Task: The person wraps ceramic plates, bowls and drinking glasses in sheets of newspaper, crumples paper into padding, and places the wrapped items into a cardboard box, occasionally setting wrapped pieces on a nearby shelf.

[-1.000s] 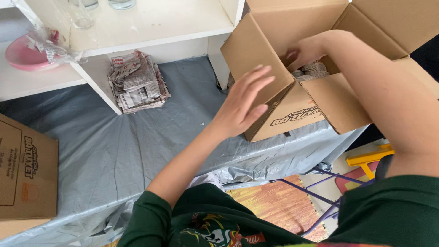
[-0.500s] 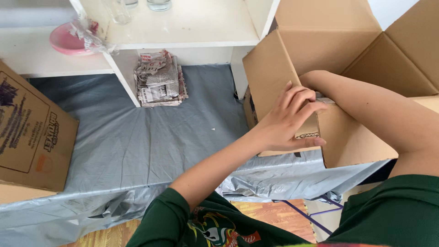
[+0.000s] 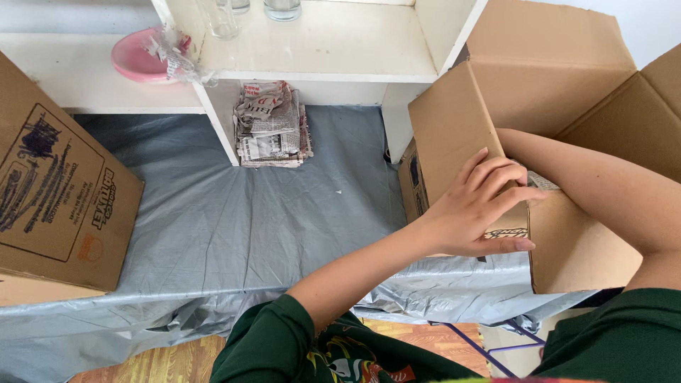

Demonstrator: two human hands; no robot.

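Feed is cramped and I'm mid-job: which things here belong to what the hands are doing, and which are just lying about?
In hand:
- open cardboard box, left hand gripping its flap
- right hand, hidden inside the box

Lying about:
- newspaper stack
- pink plate
- glasses on white shelf
- second cardboard box
- grey plastic sheet

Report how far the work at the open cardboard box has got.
Done: the open cardboard box stands with its flaps up, and a pink plate and glasses sit on the white shelf. In hand: the left hand holds the near flap while the right forearm reaches inside; its hand is hidden. Left: the box's contents cannot be seen.
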